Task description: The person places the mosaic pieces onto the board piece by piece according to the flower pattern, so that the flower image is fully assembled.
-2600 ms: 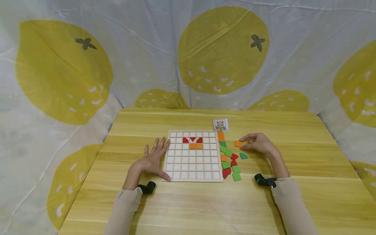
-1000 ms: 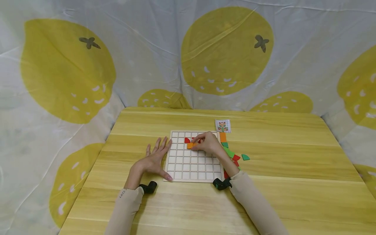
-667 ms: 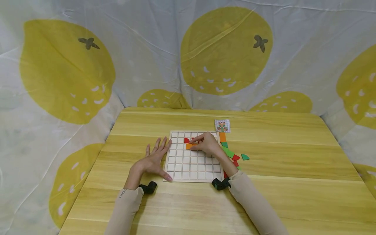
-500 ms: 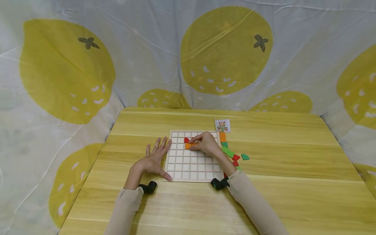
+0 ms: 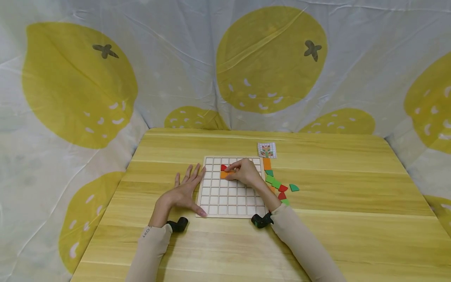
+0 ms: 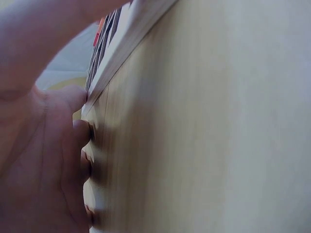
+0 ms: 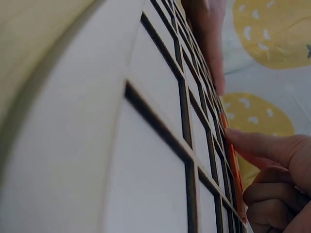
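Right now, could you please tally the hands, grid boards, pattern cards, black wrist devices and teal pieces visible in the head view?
Hands, left hand and right hand: 2
Grid board: 1
Pattern card: 1
Black wrist devices: 2
Teal pieces: 2
Total: 8

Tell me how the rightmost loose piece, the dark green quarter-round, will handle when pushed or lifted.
The dark green quarter-round is probably stiff: its outline is crisp and its face looks flat. It looks small and thin, so likely light. Lying flat on the smooth-looking table, it should slide rather than roll or tip.
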`<state>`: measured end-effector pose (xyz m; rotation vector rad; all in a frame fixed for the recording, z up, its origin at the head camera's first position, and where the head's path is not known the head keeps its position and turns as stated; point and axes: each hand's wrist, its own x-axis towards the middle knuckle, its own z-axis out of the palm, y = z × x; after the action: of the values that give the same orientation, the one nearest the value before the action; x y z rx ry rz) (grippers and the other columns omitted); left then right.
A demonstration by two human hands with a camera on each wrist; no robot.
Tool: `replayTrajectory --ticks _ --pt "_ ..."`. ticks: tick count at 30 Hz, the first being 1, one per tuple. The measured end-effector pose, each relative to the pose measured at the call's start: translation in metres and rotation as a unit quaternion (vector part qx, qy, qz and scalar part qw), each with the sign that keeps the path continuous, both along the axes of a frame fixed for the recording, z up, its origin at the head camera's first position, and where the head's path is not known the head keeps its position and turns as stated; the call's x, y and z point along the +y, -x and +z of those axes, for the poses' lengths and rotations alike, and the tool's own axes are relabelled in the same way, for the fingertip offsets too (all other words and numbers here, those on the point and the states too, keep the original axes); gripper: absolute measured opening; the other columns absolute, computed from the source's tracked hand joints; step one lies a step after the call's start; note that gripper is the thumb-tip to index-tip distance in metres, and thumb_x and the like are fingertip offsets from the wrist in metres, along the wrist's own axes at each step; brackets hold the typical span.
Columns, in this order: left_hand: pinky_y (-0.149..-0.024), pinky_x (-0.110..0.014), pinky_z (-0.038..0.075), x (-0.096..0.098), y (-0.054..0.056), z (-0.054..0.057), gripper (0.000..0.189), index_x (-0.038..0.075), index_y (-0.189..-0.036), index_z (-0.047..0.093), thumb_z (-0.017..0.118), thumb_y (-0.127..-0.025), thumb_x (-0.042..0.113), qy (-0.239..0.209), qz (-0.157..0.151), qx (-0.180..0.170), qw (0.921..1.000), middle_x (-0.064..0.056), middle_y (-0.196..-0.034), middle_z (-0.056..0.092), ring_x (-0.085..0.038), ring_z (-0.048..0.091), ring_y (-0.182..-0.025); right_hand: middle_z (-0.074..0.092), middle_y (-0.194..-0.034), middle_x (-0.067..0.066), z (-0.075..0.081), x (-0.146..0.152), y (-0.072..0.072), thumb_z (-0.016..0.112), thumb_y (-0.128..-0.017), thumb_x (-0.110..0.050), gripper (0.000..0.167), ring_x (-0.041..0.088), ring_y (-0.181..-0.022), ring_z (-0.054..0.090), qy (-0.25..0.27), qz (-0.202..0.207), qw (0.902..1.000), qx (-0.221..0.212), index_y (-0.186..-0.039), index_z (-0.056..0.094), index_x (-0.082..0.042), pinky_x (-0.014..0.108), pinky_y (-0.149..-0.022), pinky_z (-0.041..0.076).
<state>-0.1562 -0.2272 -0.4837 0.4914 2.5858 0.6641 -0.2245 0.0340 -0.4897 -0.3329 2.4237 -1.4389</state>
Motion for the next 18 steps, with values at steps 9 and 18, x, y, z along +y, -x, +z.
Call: replayTrajectory --ticks 9,18 --pt "-0.118 -0.076 -0.017 0.0 0.0 -0.001 0.154 0.009 -0.167 -0.005 0.097 -0.06 0.054 -0.002 -0.001 -0.001 1.0 -0.018 -0.172 -0.02 -0.045 -0.023 -0.158 0.05 -0.059 -0.002 0.005 0.024 0.002 0.085 -0.086 -0.014 0.016 0.013 -0.051 0.034 0.026 0.005 0.9995 0.019 -0.1 0.084 -0.008 0.023 -0.051 0.026" --pt "-0.118 -0.075 -0.017 0.0 0.0 0.0 0.155 0.01 -0.167 -0.005 0.098 -0.06 0.053 -0.001 0.0 -0.001 1.0 -0.018 -0.172 -0.02 -0.044 -0.023 -0.158 0.032 -0.056 -0.005 0.015 0.091 -0.001 0.08 -0.091 -0.016 0.021 0.014 -0.052 0.028 -0.006 -0.03 0.9995 0.009 -0.109 0.081 -0.006 0.023 -0.05 0.025"
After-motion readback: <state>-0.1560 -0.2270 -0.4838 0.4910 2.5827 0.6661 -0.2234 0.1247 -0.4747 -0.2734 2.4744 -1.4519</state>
